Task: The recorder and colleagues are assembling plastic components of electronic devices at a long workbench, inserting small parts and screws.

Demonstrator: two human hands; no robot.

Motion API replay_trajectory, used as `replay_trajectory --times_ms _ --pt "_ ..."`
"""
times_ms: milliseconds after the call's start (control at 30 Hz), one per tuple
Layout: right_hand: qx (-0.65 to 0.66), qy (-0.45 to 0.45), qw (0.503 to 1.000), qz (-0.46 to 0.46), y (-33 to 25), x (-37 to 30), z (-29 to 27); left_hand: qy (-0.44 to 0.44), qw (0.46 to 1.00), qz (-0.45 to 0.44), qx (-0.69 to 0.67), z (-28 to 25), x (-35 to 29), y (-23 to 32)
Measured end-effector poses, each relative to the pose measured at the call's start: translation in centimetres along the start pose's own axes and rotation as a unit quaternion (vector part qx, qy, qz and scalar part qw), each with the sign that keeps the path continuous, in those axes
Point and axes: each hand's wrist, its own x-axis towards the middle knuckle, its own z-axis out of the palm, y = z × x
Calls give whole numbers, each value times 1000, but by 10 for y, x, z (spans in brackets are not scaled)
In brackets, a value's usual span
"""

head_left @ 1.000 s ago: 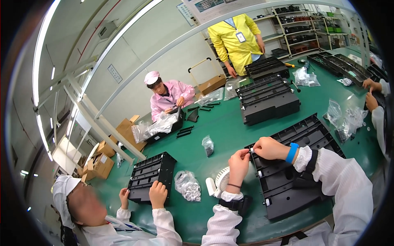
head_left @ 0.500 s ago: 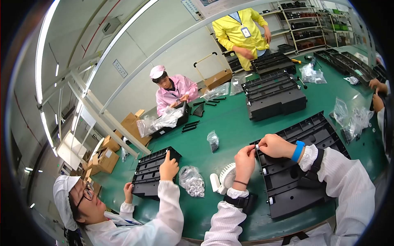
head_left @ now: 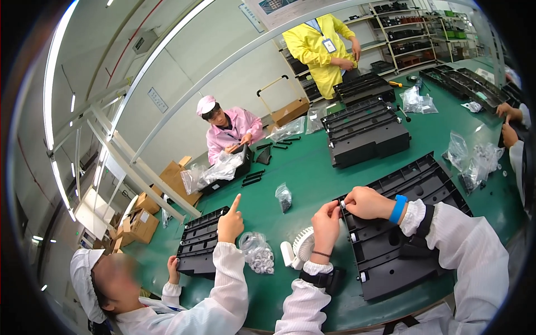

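The black ribbed panel [head_left: 391, 283] lies flat on the green bench [head_left: 318, 184], its ribs slanting from its left edge away to the far right; the right sleeve covers too much to tell its long axis. At its far-left corner, the fingers of the left hand [head_left: 325, 229] and right hand [head_left: 365, 202] are bunched together about a small white roller [head_left: 343, 205]; whether either is clamped on it, I cannot tell. Left of the panel stand a white fan [head_left: 304, 242], then a bag of white rings [head_left: 258, 254] and a co-worker's smaller black panel [head_left: 198, 240]. Beyond the panel sits a black unit [head_left: 365, 139]; farther past it, a person in yellow [head_left: 318, 56], with shelves [head_left: 410, 44] behind
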Motion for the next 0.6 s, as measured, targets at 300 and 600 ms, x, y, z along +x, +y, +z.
replay_trajectory --times_ms 300,600 --pt "2 -6 1000 2 -4 -1 -5 17 1000 10 7 2 2 2" --pt "6 -2 1000 -11 1 1 -1 17 1000 10 15 -1 1 2"
